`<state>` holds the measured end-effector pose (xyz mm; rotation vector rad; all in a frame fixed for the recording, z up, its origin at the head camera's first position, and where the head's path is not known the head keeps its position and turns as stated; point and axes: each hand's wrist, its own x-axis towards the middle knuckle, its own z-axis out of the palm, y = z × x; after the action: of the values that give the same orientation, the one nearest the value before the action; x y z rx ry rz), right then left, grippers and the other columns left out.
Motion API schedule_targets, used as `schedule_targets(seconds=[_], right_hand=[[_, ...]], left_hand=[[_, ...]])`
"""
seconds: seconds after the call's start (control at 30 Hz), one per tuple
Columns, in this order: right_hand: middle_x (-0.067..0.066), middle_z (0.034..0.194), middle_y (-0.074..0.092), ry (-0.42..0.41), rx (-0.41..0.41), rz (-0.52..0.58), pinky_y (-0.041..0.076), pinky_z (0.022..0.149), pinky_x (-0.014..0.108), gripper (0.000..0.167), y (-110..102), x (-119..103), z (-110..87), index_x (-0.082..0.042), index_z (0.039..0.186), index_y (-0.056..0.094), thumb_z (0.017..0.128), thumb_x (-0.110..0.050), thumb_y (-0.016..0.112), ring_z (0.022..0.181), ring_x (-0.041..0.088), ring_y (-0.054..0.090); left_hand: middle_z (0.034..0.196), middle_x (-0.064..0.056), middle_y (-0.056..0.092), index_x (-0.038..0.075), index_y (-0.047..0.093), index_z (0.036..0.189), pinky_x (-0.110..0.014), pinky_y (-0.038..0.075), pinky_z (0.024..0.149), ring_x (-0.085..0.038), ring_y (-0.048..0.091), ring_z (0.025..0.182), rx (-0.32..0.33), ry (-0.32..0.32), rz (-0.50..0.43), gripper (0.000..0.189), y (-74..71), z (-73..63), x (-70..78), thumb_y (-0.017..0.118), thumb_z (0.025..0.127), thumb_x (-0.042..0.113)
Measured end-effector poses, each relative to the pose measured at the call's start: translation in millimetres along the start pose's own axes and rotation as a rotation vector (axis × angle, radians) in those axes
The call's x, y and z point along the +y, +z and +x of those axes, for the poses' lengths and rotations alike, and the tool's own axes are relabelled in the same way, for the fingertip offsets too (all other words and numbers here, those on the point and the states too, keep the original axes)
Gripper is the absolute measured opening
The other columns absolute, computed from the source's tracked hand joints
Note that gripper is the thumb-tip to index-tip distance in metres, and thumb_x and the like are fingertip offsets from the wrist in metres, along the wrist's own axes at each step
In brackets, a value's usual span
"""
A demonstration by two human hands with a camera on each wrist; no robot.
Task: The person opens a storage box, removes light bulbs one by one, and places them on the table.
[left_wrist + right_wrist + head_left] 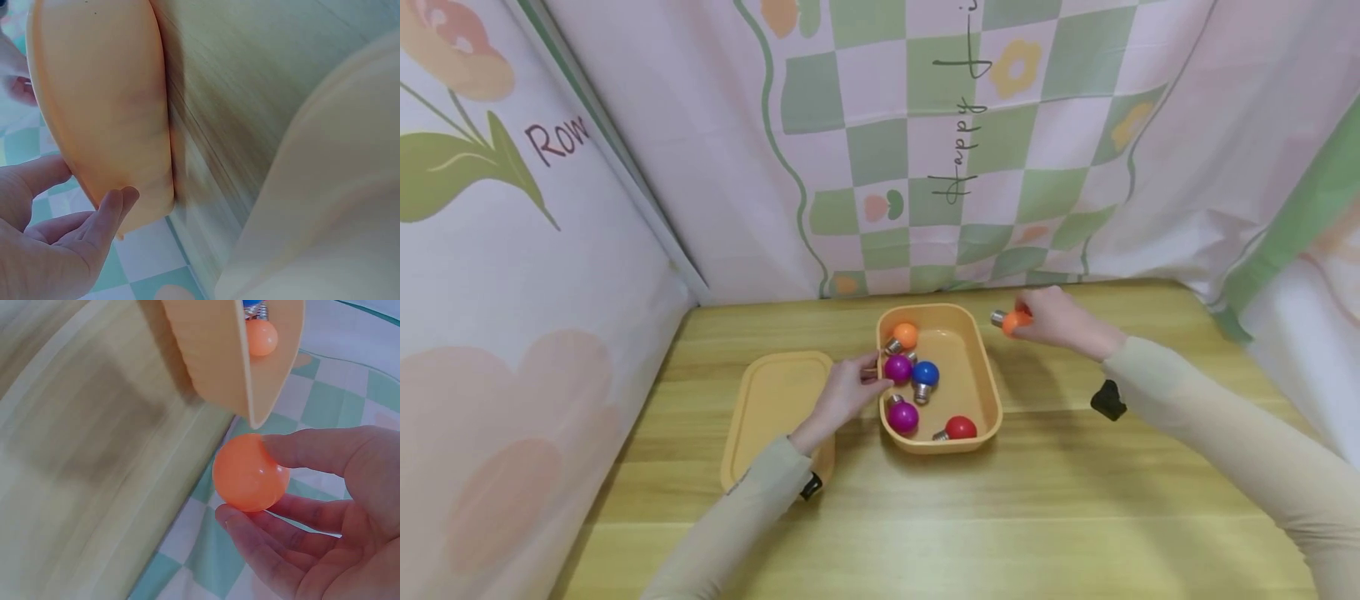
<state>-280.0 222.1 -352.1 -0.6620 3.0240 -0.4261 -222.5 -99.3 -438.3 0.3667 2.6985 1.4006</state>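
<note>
Orange bulb (1017,323) pinched in right hand (1058,320), two o'clock of box (959,367); left hand (844,390) grips nine-o'clock rim (879,327). Inside: two purple bulbs (903,418), one each orange (906,335), blue (926,373), red (962,428).

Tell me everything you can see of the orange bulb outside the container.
The orange bulb is round and glossy, plastic-looking, with a silvery, metal-looking base. It is in the air, just right of the yellow container in the head view, lying roughly sideways, base toward the container. The right grip pinches its round part between thumb and fingers; nothing else visibly touches it.
</note>
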Motion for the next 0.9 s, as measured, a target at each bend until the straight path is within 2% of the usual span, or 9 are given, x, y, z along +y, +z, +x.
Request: schedule_targets(seconds=[0.43, 0.9], right_hand=[[0.014, 0.075, 0.062, 0.005, -0.023, -0.001, 0.039, 0.055, 0.026, 0.029, 3.7, 14.7, -8.0, 0.008, 0.091, 0.062, 0.083, -0.017, 0.073, 0.066, 0.022, 0.052], [0.019, 0.078, 0.063, 0.054, -0.024, 0.012, 0.041, 0.055, 0.026, 0.030, 11.9, 36.3, -17.0, 0.010, 0.091, 0.061, 0.080, -0.015, 0.073, 0.067, 0.025, 0.055]], left_hand=[[0.126, -0.024, 0.066, -0.006, 0.048, 0.140, -0.037, 0.061, 0.092, -0.034, 0.070, 0.110, -0.001, 0.009, 0.001, 0.058, -1.5, 0.4, 0.4, 0.071, 0.091, 0.015], [0.127, -0.024, 0.066, -0.005, 0.048, 0.141, -0.036, 0.062, 0.091, -0.033, 0.070, 0.109, -0.005, 0.015, 0.021, 0.058, -1.3, -0.2, -1.5, 0.071, 0.091, 0.015]])
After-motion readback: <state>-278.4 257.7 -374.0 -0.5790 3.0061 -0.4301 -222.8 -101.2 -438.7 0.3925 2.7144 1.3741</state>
